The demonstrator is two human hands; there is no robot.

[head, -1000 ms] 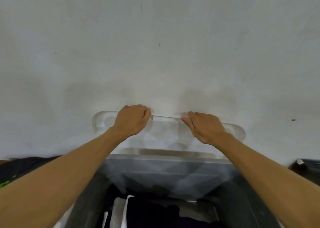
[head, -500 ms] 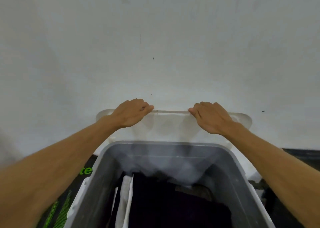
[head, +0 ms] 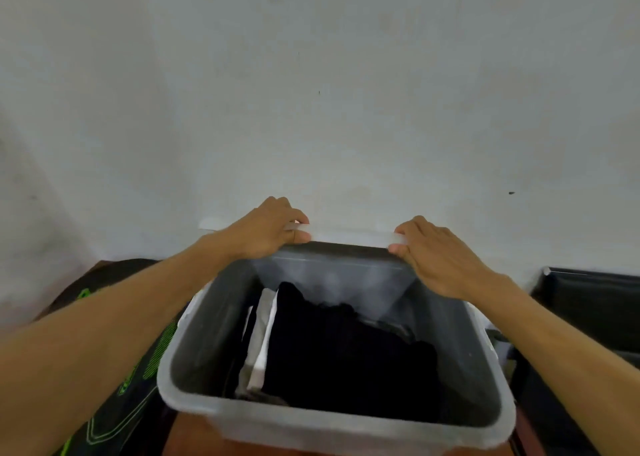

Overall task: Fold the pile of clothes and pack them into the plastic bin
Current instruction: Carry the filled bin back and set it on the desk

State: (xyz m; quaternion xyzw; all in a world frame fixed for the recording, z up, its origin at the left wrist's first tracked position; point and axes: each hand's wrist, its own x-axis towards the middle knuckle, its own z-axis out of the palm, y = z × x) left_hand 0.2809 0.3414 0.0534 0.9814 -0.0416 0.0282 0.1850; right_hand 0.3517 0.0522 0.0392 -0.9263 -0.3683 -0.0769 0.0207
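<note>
A grey translucent plastic bin [head: 194, 379] stands in front of me, filled with folded dark clothes [head: 346, 348] and a white folded piece [head: 263, 345] at their left. A white lid [head: 349, 237] is seen edge-on above the bin's far rim. My left hand [head: 266, 229] grips the lid's near edge on the left, thumb under and fingers curled over. My right hand [head: 440, 258] grips the same edge on the right.
A pale wall [head: 311, 92] rises close behind the bin. A black cloth with green print [head: 138, 379] lies at the left beside the bin. A black box-like object [head: 588, 303] stands at the right. Brown table surface [head: 194, 435] shows below the bin.
The lid, upright against the wall a second ago, has tipped toward me and now shows edge-on over the far rim. Both hands came nearer with it, and my view dropped onto the bin.
</note>
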